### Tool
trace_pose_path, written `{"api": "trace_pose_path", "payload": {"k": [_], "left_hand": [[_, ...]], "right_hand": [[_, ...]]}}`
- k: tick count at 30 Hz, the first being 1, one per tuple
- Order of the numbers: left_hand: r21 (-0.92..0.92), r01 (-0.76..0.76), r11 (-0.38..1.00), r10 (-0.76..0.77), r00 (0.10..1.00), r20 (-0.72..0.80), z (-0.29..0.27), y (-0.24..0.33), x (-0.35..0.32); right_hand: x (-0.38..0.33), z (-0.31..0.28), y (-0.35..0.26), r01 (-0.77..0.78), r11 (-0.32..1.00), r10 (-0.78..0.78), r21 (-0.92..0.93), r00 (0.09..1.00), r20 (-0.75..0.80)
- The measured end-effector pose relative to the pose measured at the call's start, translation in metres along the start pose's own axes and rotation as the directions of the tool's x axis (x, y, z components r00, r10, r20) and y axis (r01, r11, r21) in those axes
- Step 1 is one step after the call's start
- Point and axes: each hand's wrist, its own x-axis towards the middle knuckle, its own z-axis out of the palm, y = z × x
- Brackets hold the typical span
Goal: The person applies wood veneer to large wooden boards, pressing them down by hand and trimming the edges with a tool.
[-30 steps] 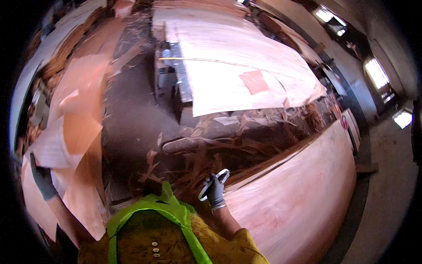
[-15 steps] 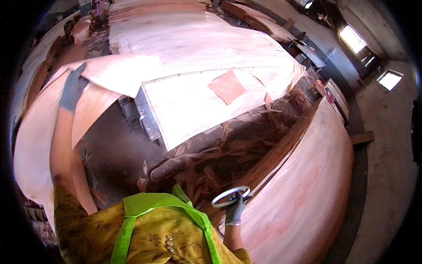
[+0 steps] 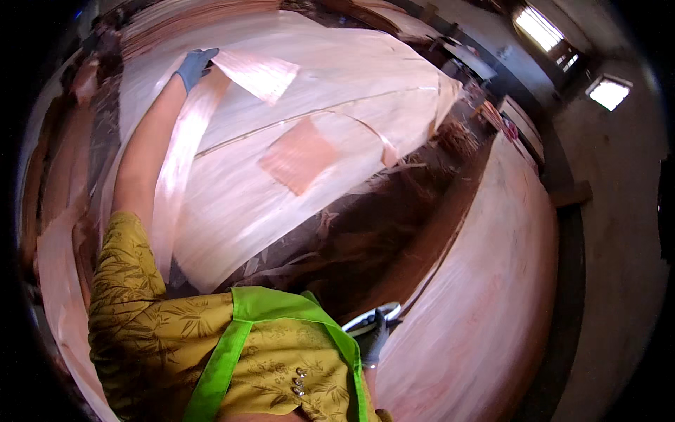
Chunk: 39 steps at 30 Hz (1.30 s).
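Lifted higher, gloved left hand (image 3: pixel 195 65) grips thin, glossy veneer strip (image 3: pixel 184 151).

A wide desk (image 3: pixel 211 274) carries a large pale veneer sheet (image 3: pixel 337 105) that covers most of its top. On the sheet lie a small reddish square patch (image 3: pixel 299 163) near its middle and a lighter piece (image 3: pixel 256 72) farther back. To the right, a second broad sheet (image 3: pixel 485 281) (pinkish, curved by the lens) spreads low. Between the two, dark scraps (image 3: pixel 365 225) litter the floor.
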Motion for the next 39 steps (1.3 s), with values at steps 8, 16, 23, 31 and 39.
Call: {"api": "trace_pose_path", "payload": {"k": [8, 16, 23, 31, 39], "left_hand": [[0.901, -0.305, 0.31, 0.275, 0.935, 0.222, 0.148, -0.007, 0.143], [0.826, -0.358, 0.434, 0.403, 0.898, 0.178, 0.321, -0.087, 0.234], [0.537, -0.418, 0.733, 0.343, 0.908, 0.239, 0.484, -0.138, 0.28], [0.656, -0.318, 0.685, 0.179, 0.945, 0.272, 0.627, -0.2, 0.287], [0.67, -0.412, 0.618, 0.204, 0.907, 0.369, 0.521, -0.198, -0.089]], "right_hand": [[0.11, 0.046, -0.059, 0.073, 0.993, -0.077, -0.095, 0.996, -0.04], [0.247, 0.037, -0.091, 0.169, 0.967, -0.185, -0.19, 0.98, -0.07], [0.397, 0.1, -0.16, 0.114, 0.946, -0.173, -0.304, 0.969, -0.175], [0.498, 0.135, -0.201, 0.038, 0.954, -0.082, -0.296, 0.987, -0.139], [0.587, 0.202, -0.22, -0.068, 0.789, 0.183, -0.61, 0.975, 0.127]]}}
